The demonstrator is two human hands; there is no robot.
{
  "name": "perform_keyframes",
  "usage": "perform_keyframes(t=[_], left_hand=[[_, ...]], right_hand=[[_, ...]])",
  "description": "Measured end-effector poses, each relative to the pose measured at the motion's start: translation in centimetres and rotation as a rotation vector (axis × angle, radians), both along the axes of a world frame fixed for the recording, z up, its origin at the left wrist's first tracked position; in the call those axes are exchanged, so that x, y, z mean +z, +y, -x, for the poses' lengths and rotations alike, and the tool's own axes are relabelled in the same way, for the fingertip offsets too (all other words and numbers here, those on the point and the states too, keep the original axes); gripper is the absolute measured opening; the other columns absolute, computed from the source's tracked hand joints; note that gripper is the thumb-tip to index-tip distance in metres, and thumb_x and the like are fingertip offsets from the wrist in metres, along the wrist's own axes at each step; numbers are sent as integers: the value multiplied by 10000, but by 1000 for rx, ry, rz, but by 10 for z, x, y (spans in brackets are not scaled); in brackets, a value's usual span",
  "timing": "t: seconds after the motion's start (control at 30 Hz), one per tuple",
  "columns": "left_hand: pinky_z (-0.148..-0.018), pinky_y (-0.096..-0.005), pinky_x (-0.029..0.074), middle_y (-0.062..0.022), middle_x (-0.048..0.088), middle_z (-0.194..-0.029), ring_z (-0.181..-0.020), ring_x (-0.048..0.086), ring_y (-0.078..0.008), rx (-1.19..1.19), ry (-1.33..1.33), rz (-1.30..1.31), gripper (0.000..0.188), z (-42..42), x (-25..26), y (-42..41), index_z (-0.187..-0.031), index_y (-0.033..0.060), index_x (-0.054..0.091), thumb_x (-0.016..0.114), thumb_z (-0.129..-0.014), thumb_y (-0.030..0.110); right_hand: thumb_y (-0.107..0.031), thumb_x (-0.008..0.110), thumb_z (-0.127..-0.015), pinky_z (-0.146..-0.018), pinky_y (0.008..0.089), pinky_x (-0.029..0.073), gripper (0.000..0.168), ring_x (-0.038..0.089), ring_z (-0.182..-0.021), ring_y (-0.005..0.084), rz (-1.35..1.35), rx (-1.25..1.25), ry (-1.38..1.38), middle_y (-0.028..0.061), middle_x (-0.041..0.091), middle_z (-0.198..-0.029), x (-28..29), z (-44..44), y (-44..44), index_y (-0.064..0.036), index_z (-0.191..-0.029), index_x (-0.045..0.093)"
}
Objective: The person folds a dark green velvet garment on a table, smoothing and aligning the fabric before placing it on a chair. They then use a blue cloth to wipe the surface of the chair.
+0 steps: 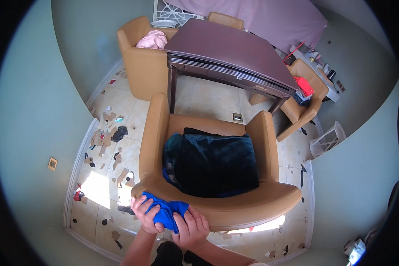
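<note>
Bunched between both hands is a bright blue cloth [164, 212], held against the top of a tan leather-look armchair's backrest [219, 209]. My left hand [145, 214] grips the cloth's left end, at the rounded left corner of the backrest. On the other end, the fingers of my right hand [191, 229] curl over the cloth. The chair faces away from me. A folded dark teal plush blanket [219, 163] fills its seat, with some other dark and blue fabric partly showing beneath it.
A dark brown table [229, 50] stands beyond the armchair. Another tan armchair [146, 69] holds pink fabric [152, 40]; one at right [297, 109] holds red cloth [305, 86]. Torn scraps [101, 139] litter the tiled floor. A white stool [329, 139] stands by the right wall.
</note>
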State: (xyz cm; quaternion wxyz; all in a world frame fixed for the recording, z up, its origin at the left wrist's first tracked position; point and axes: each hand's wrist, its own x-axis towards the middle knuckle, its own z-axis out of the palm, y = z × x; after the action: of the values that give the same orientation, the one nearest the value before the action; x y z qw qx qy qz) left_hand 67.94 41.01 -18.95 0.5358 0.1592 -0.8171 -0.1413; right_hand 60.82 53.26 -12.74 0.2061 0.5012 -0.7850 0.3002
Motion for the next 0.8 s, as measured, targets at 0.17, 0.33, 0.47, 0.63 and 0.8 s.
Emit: perform_keyframes(t=[0.17, 0.33, 0.47, 0.63, 0.8], left_hand=[[-930, -517, 254, -140, 523, -953, -984, 461, -331, 7, 15, 5, 395, -4, 2, -2, -866, 83, 557, 321, -804, 393], [-931, -525, 251, -153, 535, -941, -975, 479, -347, -24, 95, 41, 398, 7, 4, -6, -880, 68, 564, 338, -803, 386], [-930, -528, 252, -166, 536, -946, -986, 479, -356, -55, 219, 116, 390, 15, 7, -11, -884, 58, 562, 345, -804, 372], [-966, -535, 196, -207, 462, -1066, -1087, 401, -392, -35, 360, 195, 423, 23, -18, -16, -993, 42, 508, 320, -836, 388], [-961, -578, 204, -223, 315, -1238, -1161, 296, -446, 114, 479, 331, 435, 36, -77, -16, -1187, 98, 342, 422, -834, 337]], right_hand=[[-199, 495, -752, -730, 299, 409, 281, 593, -852, 247, 68, 1, 94, 107, 571, -909, -5, 0, -4, -94, -999, 578], [-235, 527, -749, -676, 324, 385, 310, 576, -804, 270, 185, 13, 236, 141, 565, -918, -13, 7, -5, -82, -1018, 549], [-261, 542, -733, -664, 345, 393, 363, 564, -816, 278, 238, 18, 324, 146, 546, -948, -14, 8, -3, -56, -1032, 557], [-130, 546, -724, -711, 320, 426, 216, 578, -869, 272, 432, 30, 565, 85, 558, -895, -39, 16, -14, -79, -924, 610], [-140, 566, -733, -908, 382, 332, 166, 550, -979, 266, 497, 99, 663, 56, 556, -913, -88, 17, -10, -114, -886, 624]])
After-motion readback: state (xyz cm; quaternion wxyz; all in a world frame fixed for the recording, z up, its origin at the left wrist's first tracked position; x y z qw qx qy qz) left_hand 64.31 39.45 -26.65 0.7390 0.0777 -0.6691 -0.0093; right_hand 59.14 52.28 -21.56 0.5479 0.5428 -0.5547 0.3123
